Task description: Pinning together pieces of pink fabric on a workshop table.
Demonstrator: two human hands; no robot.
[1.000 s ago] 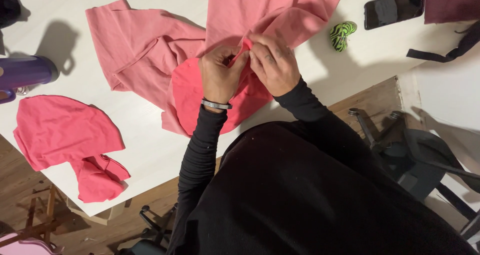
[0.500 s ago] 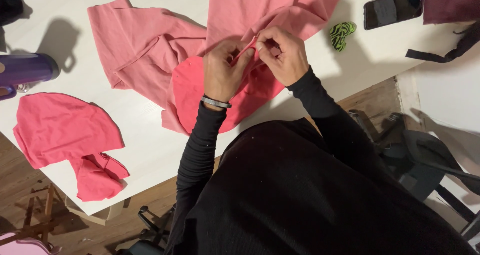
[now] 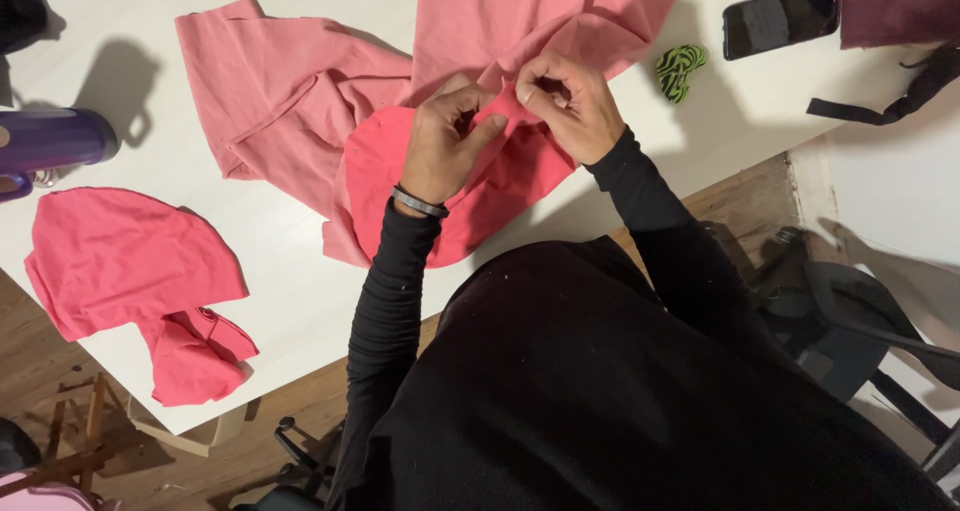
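Observation:
A large pink fabric piece [image 3: 300,91] lies spread over the white table [image 3: 290,291], with a brighter pink rounded piece [image 3: 380,186] on top of it near the front edge. My left hand [image 3: 445,141] and my right hand [image 3: 565,101] are both above the fabric at the middle. Each pinches a raised fold of the pink cloth between thumb and fingers, and the two hands almost touch. A dark band sits on my left wrist. Whatever is between the fingertips is too small to tell.
A separate bright pink hood-shaped piece [image 3: 130,271] lies at the left front. A purple bottle [image 3: 55,141] is at the left edge. A green-and-black striped item [image 3: 680,69], a dark phone [image 3: 780,16], a maroon cloth [image 3: 900,6] and a black strap [image 3: 900,96] lie at the right.
Both hands have shifted slightly along the fold and drawn closer together. The fabric under them is bunched a little more. Nothing else on the table has moved.

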